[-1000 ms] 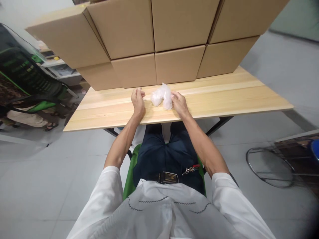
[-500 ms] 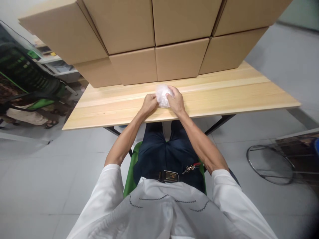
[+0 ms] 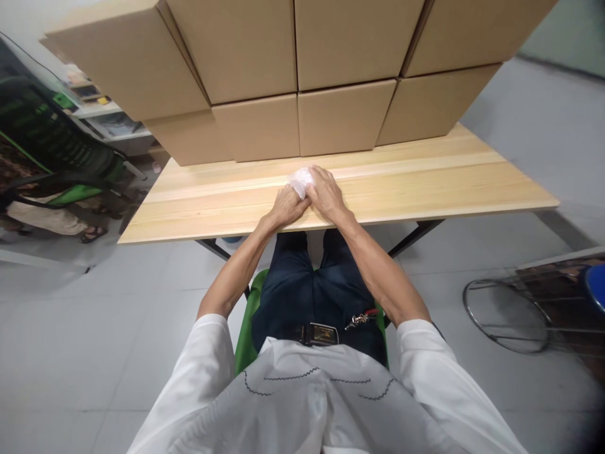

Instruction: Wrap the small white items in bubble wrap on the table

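Between my two hands, over the front half of the wooden table point(image 3: 425, 183), is a small whitish bundle point(image 3: 300, 181) that looks like crumpled thin plastic or bubble wrap. My left hand point(image 3: 287, 207) is closed on its near left side, knuckles up. Curled over its right side is my right hand point(image 3: 326, 194), with the thumb pressed toward the left fingers. The hands nearly touch and cover much of the bundle. Whether anything lies inside the wrapping cannot be made out.
Large cardboard boxes point(image 3: 347, 120) stand stacked in two rows along the table's back. On the left are a black and green chair point(image 3: 57, 139) and part of a seated person. A round metal ring frame point(image 3: 505, 315) is on the floor at right.
My hands have come closer together, and the left has turned knuckles up. Less of the whitish bundle shows, and it sits slightly further left. The view has shifted a little.
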`<act>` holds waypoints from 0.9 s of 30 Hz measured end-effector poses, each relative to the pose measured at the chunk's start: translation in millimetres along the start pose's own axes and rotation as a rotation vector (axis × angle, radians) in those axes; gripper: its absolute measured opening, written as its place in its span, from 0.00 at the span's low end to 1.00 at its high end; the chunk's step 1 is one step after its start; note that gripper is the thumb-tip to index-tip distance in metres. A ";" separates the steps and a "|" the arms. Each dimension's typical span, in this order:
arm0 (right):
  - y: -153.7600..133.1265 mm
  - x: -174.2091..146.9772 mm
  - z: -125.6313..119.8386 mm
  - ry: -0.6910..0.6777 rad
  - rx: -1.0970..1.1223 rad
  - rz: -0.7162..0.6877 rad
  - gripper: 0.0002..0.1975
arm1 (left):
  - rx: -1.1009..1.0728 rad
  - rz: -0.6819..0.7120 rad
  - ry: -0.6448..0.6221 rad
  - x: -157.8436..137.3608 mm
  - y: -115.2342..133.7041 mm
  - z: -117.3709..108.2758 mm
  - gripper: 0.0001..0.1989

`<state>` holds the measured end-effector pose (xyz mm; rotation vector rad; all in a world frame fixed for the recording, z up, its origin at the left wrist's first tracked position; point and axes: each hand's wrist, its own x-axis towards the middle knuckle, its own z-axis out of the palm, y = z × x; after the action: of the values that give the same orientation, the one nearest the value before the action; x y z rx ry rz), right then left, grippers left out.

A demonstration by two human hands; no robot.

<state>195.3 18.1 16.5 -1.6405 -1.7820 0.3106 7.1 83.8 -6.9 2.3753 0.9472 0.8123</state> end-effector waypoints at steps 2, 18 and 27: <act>2.4 1.3 -3.1 -0.006 0.006 0.002 0.38 | 0.031 0.024 -0.044 -3.0 4.3 -5.6 0.13; 92.6 -19.6 2.9 0.519 0.663 0.157 0.47 | -0.751 -0.481 0.718 -6.8 13.8 -30.4 0.09; 87.3 -15.9 6.1 0.721 0.912 0.279 0.33 | -1.213 -0.595 0.959 -5.5 9.8 -49.6 0.10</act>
<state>259.4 20.0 -45.1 -1.0953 -0.6856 0.4857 -24.6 82.7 32.8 0.5762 0.9430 1.6381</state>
